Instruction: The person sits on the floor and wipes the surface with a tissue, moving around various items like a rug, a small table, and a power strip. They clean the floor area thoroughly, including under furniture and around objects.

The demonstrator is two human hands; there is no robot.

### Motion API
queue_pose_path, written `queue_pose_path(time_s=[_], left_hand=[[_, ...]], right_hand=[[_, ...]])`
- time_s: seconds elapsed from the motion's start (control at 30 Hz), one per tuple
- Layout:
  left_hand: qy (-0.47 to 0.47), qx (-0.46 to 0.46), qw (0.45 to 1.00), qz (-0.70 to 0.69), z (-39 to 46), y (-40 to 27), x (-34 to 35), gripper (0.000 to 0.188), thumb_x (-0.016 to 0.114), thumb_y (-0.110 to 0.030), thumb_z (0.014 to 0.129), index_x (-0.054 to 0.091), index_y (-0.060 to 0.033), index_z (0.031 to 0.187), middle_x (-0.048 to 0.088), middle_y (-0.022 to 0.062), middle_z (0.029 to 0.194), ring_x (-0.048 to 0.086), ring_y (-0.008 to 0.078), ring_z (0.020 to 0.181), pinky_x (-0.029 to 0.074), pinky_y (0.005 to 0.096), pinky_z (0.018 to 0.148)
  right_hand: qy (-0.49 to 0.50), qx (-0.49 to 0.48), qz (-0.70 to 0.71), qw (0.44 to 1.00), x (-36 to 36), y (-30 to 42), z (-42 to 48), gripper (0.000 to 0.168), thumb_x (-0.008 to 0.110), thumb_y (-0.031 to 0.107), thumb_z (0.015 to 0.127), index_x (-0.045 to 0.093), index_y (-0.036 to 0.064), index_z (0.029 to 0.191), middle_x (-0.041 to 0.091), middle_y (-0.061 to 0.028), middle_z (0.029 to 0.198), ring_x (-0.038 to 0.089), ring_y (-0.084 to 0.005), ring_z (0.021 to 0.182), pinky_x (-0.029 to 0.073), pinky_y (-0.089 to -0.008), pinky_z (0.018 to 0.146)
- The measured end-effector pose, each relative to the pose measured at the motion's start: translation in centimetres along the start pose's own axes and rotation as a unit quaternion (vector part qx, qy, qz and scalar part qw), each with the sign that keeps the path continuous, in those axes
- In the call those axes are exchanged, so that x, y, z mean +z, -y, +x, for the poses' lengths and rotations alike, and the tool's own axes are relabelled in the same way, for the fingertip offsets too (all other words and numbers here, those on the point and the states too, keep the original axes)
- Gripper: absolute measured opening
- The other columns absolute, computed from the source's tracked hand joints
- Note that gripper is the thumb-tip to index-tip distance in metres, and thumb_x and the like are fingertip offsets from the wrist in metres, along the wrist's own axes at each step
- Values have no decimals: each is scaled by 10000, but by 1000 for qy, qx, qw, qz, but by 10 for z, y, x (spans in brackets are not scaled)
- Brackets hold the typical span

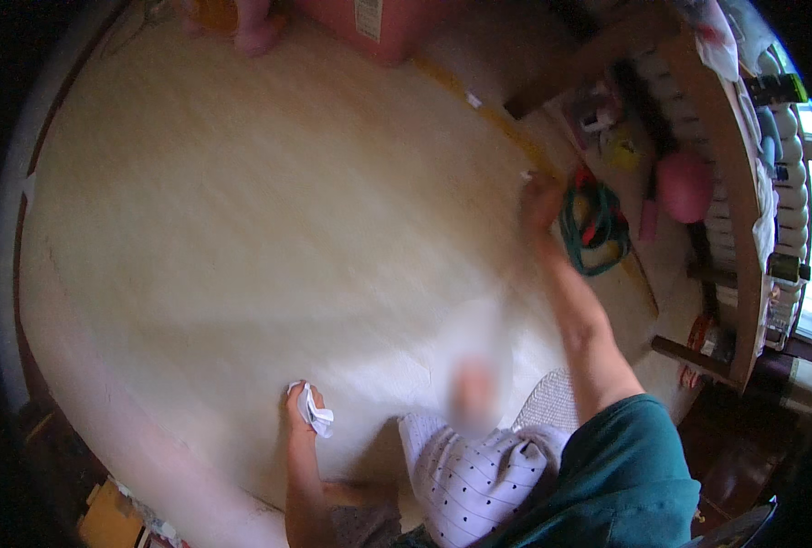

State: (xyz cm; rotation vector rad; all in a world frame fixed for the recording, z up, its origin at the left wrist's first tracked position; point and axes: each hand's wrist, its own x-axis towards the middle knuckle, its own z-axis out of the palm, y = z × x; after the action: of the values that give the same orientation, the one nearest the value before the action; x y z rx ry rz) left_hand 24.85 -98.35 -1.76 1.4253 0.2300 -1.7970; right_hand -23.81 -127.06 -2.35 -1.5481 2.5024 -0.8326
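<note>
My left hand (301, 405) is closed around a crumpled white cloth or tissue (319, 416), resting low on the pale floor (241, 226). My right hand (541, 198), blurred, reaches out at the end of a bent arm in a dark green sleeve. A small white bit (526, 176) shows at its fingertips; whether they grip it is unclear. Right beside that hand lies a coiled green cord (570, 233) with red parts. A yellow strip (509, 127) runs along the floor past the hand, with another white scrap (473, 100) on it.
Close before me is a person in a white, heart-dotted garment (471, 479). A pink container (392, 27) stands at the top. Along the right runs a wooden frame (745, 205) carrying bottles, with a pink round object (684, 186) under it. A yellowish box (108, 517) sits lower left.
</note>
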Motion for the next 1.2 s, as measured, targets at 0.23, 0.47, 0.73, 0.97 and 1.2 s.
queue_pose_path(time_s=[0.23,0.47,0.73,0.97,1.2], left_hand=[[-48,18,997,-54,13,-30,68,244,509,-300,775,446,-144,598,414,1,497,406,120,418,299,254,364],[-112,119,981,100,41,-111,113,140,568,-229,752,493,-151,663,468,-18,540,454,101,440,368,225,401],[-154,73,970,173,82,-117,77,351,647,-254,636,513,-113,928,542,57,800,533,190,706,431,334,573],[-196,142,951,194,82,-116,90,378,645,-260,623,519,-79,931,534,63,821,528,198,755,427,327,644],[-196,151,937,247,56,-119,121,226,612,-229,657,582,-38,774,556,40,709,520,155,663,413,296,603]], right_hand=[[293,-244,176,908,121,209,-138,229,500,206,794,567,33,929,583,-139,935,575,-270,820,467,-364,688],[241,-113,194,944,56,202,-28,140,485,67,786,611,42,843,583,-114,855,564,-245,776,450,-337,688],[39,-97,68,992,140,183,26,168,509,115,768,630,89,882,569,-102,859,559,-268,772,441,-362,694],[228,-297,163,913,156,309,-35,194,490,61,747,625,95,882,559,-118,890,546,-268,853,430,-368,750],[34,-100,61,993,121,173,62,175,503,112,757,593,58,896,561,-101,856,530,-244,818,430,-370,718]])
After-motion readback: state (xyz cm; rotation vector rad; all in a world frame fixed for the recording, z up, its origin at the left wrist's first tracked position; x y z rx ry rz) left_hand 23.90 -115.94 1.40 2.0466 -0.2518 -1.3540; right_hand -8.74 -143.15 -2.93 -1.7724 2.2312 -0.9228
